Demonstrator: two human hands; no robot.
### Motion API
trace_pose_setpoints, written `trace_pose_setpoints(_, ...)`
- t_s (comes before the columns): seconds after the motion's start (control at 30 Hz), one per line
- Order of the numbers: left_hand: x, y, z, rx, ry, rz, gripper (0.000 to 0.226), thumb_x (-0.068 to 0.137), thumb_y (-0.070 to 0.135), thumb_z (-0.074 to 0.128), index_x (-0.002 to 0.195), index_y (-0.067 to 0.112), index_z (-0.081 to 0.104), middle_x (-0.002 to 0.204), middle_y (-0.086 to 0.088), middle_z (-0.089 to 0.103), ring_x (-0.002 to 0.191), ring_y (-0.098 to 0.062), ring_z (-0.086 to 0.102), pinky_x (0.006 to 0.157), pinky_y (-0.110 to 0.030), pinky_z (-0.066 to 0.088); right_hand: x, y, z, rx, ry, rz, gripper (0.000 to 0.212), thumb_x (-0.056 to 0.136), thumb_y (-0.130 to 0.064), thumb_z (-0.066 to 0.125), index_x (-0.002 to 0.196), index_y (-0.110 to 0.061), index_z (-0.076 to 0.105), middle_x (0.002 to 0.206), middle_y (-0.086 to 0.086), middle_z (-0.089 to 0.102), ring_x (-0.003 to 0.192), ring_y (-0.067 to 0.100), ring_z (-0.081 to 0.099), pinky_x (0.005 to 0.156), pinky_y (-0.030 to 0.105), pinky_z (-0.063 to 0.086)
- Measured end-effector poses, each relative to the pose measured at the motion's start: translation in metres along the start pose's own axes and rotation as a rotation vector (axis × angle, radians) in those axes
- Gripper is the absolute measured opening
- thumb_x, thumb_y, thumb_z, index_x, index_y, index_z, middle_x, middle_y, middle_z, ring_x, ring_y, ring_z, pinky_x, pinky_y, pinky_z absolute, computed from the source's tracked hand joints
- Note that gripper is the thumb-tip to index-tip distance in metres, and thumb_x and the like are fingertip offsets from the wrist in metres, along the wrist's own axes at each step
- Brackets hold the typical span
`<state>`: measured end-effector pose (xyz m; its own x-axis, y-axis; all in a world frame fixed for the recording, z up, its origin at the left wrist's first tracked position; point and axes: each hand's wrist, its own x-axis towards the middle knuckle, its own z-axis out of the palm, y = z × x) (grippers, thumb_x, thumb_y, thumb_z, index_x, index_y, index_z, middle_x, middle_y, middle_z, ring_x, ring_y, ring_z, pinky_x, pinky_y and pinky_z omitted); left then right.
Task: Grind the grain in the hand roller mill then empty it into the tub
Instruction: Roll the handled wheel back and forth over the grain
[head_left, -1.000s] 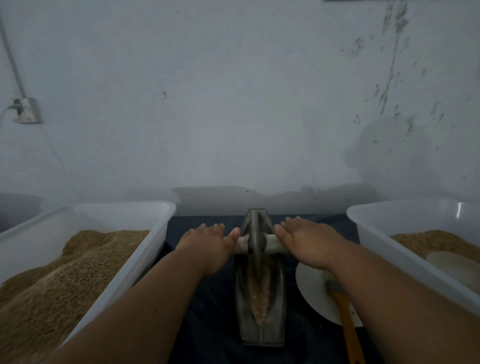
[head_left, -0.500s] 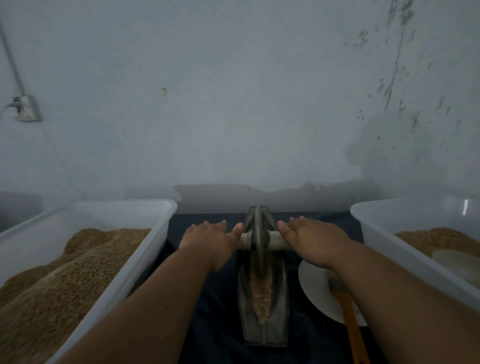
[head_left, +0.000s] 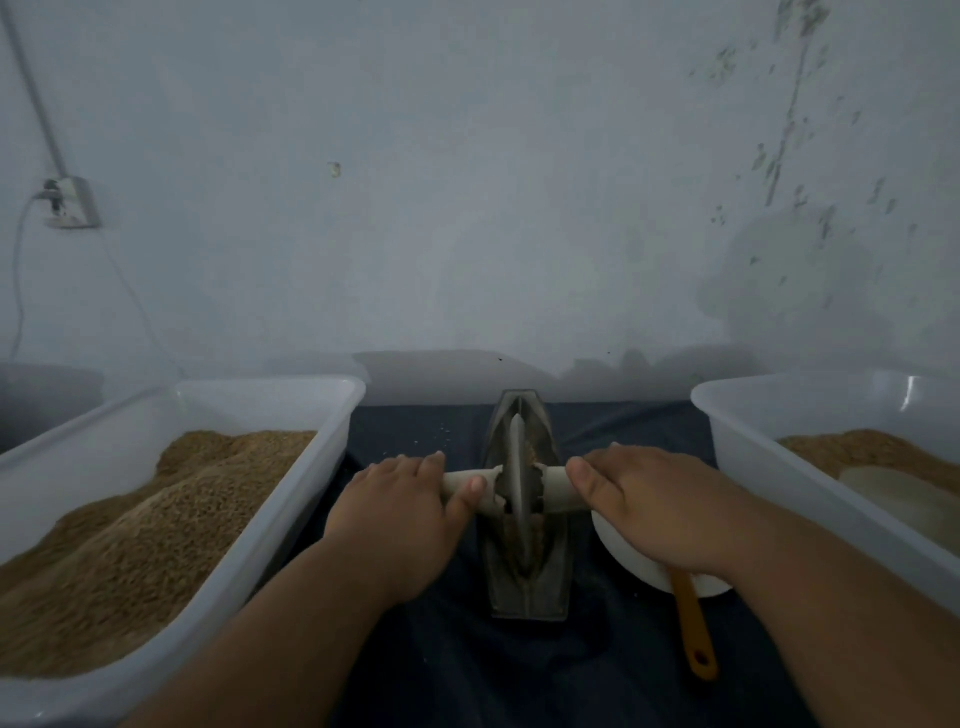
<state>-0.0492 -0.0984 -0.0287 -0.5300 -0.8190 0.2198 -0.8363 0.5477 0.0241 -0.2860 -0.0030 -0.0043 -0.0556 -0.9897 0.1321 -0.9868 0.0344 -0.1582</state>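
You're gripping the handle (head_left: 558, 488) with left hand (head_left: 400, 514) and right hand (head_left: 654, 504); uneven pushing is risking tipping the wheel (head_left: 517, 478), spilling grain (head_left: 531, 453).

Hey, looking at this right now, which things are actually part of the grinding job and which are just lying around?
In the job: left hand, right hand, roller handle, roller wheel, metal trough holding grain, left tub, right tub.

Lying about: white plate, orange-handled tool on it, wall socket, dark cloth.
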Motion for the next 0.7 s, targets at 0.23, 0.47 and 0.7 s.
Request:
trace_pose_setpoints(0.23, 0.078, -0.003, 0.022, 0.102, -0.098, -0.039, 0.072, 0.095, 0.057, 0.003, 0.156, 0.021, 0.018, 0.162, -0.007, 0.019, 0.150, -0.031, 0.006, 0.120, -0.048, 0.008, 0.068, 0.030, 0.022, 0.009, -0.040, 0.091, 0.083, 0.091, -0.071, 0.003, 0.153, -0.026, 0.036, 0.164, -0.001, 0.022, 0.151, 0.017, 0.016, 0.120, 0.047, 0.021)
trace_pose_setpoints(0.47, 0.143, -0.009, 0.034, 0.050, -0.060, -0.130, 0.078, 0.092, 0.066, -0.005, 0.156, 0.021, -0.010, 0.163, 0.001, -0.014, 0.146, -0.025, -0.025, 0.117, -0.050, -0.014, 0.132, 0.059, 0.035, -0.096, 0.055, 0.152, 0.079, 0.091, -0.070, -0.004, 0.158, -0.029, -0.006, 0.164, -0.006, -0.021, 0.150, 0.013, -0.018, 0.122, 0.049, -0.006)
trace_pose_setpoints(0.7, 0.132, -0.009, 0.033, 0.075, -0.106, -0.064, 0.070, 0.097, 0.059, 0.002, 0.157, 0.023, -0.002, 0.165, -0.003, -0.005, 0.150, -0.028, -0.011, 0.121, -0.049, -0.003, 0.124, 0.056, 0.037, -0.068, 0.028, 0.145, 0.080, 0.094, -0.068, 0.001, 0.160, -0.023, 0.005, 0.167, -0.002, -0.004, 0.153, 0.015, -0.004, 0.123, 0.046, 0.003)
